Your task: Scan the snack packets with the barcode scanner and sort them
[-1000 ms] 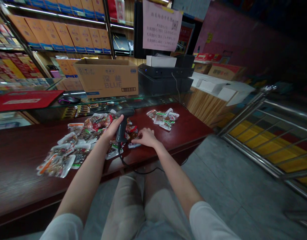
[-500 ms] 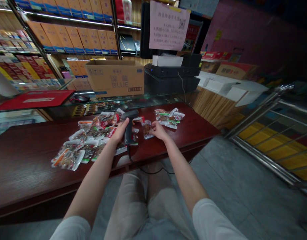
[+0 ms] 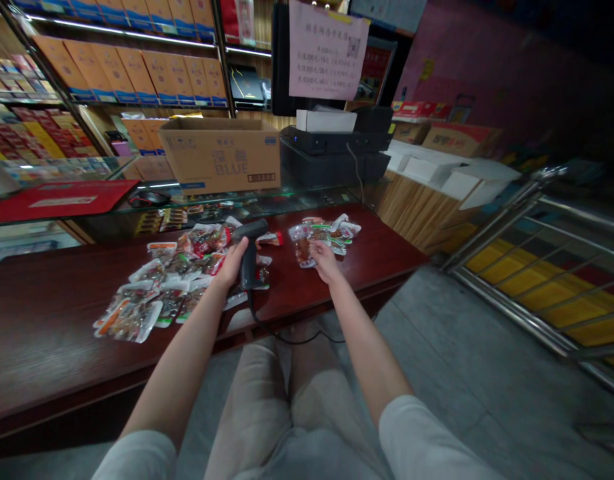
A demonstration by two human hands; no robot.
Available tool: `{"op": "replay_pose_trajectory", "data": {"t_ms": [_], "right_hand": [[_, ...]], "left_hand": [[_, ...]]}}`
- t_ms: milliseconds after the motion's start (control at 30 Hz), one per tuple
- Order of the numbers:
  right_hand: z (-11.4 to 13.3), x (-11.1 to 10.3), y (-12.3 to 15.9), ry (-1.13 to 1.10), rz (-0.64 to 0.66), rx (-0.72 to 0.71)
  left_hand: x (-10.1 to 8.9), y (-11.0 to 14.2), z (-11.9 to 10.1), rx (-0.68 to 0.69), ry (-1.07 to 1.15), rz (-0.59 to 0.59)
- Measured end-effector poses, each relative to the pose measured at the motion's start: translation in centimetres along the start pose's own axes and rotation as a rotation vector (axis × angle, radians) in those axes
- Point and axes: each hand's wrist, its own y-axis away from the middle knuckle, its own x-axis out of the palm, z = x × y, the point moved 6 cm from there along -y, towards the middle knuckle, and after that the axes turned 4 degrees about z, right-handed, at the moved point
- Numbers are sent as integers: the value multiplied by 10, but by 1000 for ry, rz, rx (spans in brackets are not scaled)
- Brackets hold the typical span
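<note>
A glossy dark-red wooden surface point(image 3: 57, 327) carries shiny transparent plastic snack packets point(image 3: 137, 313) and a matt black plastic barcode scanner point(image 3: 247, 261). Behind them sit a dull, brown corrugated cardboard carton point(image 3: 219, 157) and a smooth, reflective glass countertop point(image 3: 307, 199). A polished stainless-steel railing point(image 3: 507, 267) gleams beside matt grey floor tiles point(image 3: 451, 373), and a pale wood-grain panel point(image 3: 407, 213) looks lightly ridged

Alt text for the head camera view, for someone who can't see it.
The person's left hand grips a black corded barcode scanner; the right hand touches sealed snack packets on a dark red counter, beside a larger pile.
</note>
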Motion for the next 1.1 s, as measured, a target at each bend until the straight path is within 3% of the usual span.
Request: {"op": "replay_pose_trajectory", "data": {"t_ms": [67, 200, 467, 767, 1100], "right_hand": [[0, -2, 0, -102, -44, 19], [8, 4, 1, -258, 18, 5], [13, -1, 0, -156, -55, 6], [15, 4, 1, -264, -44, 5], [29, -3, -6, -218, -110, -205]], "left_hand": [[0, 1, -1, 3, 14, -2], [1, 1, -1, 1, 6, 5], [2, -1, 3, -3, -30, 73], [7, 5, -3, 9, -83, 90], [27, 12, -8, -10, -146, 212]]}}
